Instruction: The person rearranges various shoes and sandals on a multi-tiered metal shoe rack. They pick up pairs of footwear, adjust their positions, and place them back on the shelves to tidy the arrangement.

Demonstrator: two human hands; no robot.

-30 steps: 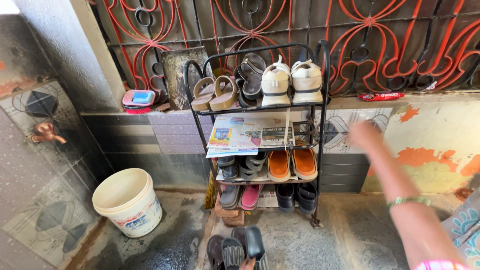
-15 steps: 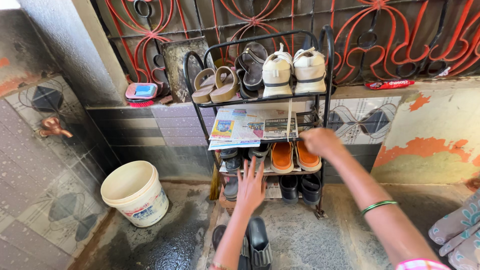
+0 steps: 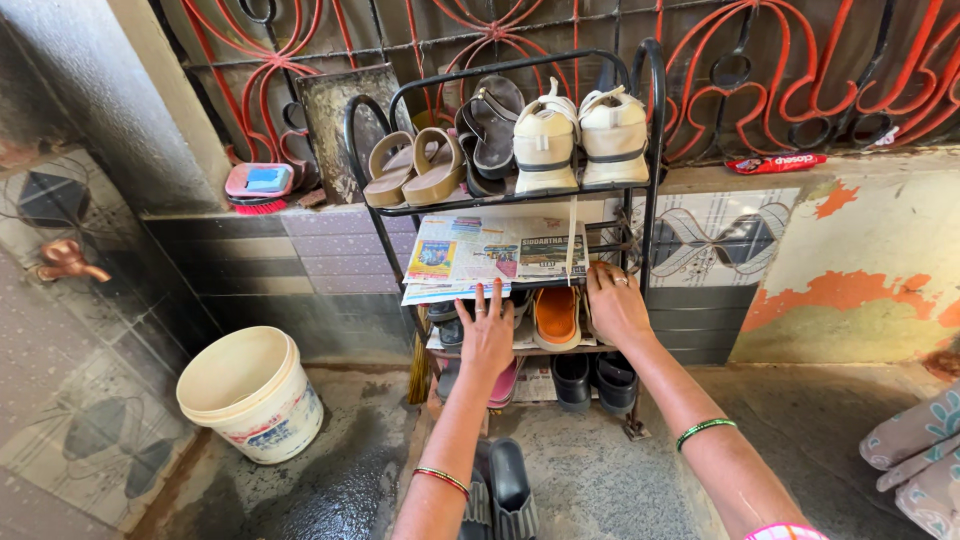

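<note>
Now both my hands, left hand (image 3: 487, 335) and right hand (image 3: 617, 305), lie flat and open, gripping nothing, over the orange sandals (image 3: 557, 315) on the rack's (image 3: 650, 150) middle shelf; seemingly light, flexible, best pinched at the heels.

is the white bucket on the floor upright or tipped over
Upright. The white bucket stands on its base on the wet floor, left of the shoe rack, with its round rim facing up. Its inside looks empty.
</note>
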